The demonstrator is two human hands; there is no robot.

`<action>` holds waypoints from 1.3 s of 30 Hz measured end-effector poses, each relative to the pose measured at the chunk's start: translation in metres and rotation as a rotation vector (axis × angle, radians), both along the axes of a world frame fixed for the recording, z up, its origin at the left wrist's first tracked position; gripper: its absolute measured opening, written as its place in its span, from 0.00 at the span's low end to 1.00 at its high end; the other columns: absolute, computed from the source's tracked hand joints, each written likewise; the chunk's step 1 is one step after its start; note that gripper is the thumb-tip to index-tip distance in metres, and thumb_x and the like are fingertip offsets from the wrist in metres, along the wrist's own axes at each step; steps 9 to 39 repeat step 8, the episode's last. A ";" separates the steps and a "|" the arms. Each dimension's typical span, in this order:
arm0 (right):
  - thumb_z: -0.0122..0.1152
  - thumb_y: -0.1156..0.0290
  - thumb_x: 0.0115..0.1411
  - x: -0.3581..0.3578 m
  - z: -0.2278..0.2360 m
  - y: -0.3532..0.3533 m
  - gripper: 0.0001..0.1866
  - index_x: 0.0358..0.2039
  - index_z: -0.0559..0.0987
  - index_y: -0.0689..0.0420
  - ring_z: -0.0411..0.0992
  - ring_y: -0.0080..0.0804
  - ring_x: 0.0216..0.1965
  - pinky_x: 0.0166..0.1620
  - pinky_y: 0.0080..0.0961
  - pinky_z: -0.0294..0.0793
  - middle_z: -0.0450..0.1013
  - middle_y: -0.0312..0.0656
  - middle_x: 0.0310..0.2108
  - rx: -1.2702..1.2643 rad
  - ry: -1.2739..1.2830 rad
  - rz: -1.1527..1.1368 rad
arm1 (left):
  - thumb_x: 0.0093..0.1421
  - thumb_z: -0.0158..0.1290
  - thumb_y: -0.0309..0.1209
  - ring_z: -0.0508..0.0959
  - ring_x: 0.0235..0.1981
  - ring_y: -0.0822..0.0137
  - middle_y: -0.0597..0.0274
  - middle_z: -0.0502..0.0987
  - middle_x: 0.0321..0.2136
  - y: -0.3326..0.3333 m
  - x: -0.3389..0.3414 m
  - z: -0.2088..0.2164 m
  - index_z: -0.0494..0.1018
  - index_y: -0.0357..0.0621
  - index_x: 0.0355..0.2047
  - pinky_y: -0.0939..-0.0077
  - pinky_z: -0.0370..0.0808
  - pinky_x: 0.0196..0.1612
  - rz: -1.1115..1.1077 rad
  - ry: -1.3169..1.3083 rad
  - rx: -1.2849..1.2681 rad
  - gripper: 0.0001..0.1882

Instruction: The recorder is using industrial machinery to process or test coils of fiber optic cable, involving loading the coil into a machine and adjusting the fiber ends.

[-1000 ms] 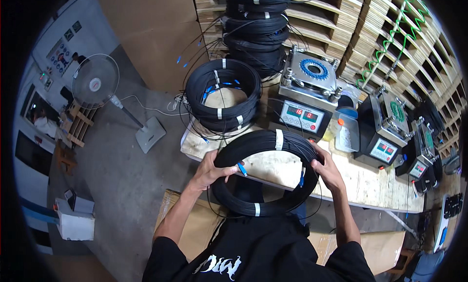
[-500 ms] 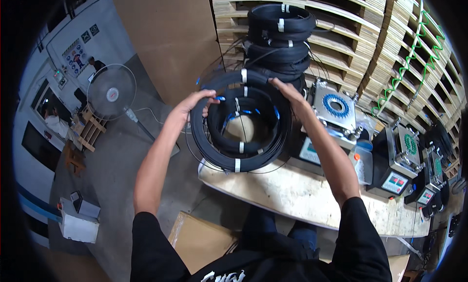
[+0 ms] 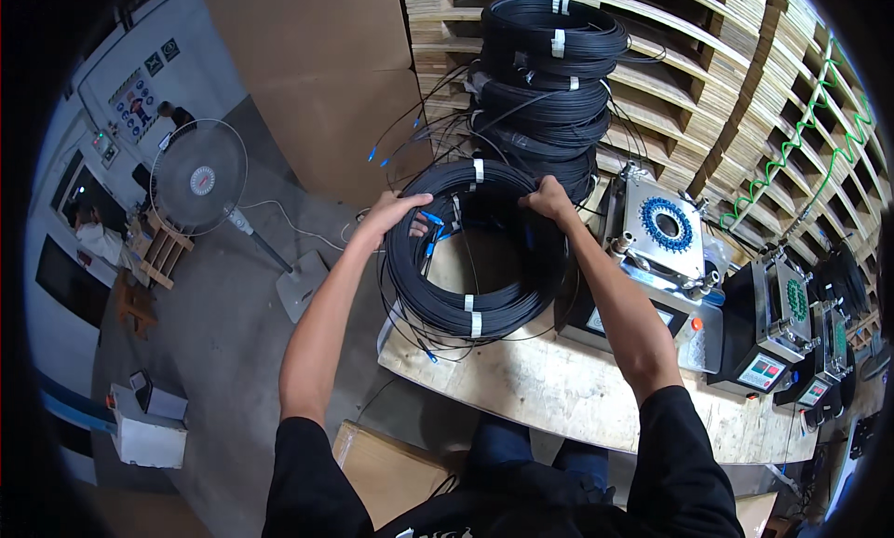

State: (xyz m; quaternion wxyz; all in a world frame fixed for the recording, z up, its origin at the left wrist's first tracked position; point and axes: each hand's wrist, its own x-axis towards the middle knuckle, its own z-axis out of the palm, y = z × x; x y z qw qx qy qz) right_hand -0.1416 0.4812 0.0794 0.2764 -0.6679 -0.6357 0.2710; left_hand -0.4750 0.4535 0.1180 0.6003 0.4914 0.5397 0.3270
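A coil of black cable [image 3: 424, 301], bound with white tape bands, lies over the near left part of the wooden workbench [image 3: 521, 380]. My left hand [image 3: 399, 217] is closed around the coil's left rim, with blue connectors [image 3: 431, 223] by its fingertips. On the upper right rim, my right hand [image 3: 549, 200] grips the same coil. More black loops show below the top coil; whether they are a separate coil I cannot tell. Behind my hands rises a tall stack of black cable coils [image 3: 545, 105], with loose ends and blue tips hanging out at its left.
Right of the coil stands a machine with a blue ring on a metal plate [image 3: 668, 223]. Farther right are machines with green rings [image 3: 793, 301]. Wooden pallets [image 3: 670, 91] line the back. A pedestal fan [image 3: 202, 180] stands left; an open cardboard box [image 3: 391, 477] lies below.
Both hands have lowered the held coil toward the bench, over the loops beneath it. My view has shifted slightly, and the stack looks nearer.
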 end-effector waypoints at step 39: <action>0.75 0.66 0.45 -0.002 -0.012 -0.011 0.34 0.52 0.77 0.70 0.75 0.52 0.54 0.58 0.34 0.73 0.77 0.62 0.47 0.217 -0.033 0.015 | 0.53 0.66 0.39 0.78 0.55 0.50 0.29 0.70 0.57 0.025 0.001 -0.018 0.51 0.20 0.65 0.56 0.72 0.60 -0.047 0.643 0.486 0.51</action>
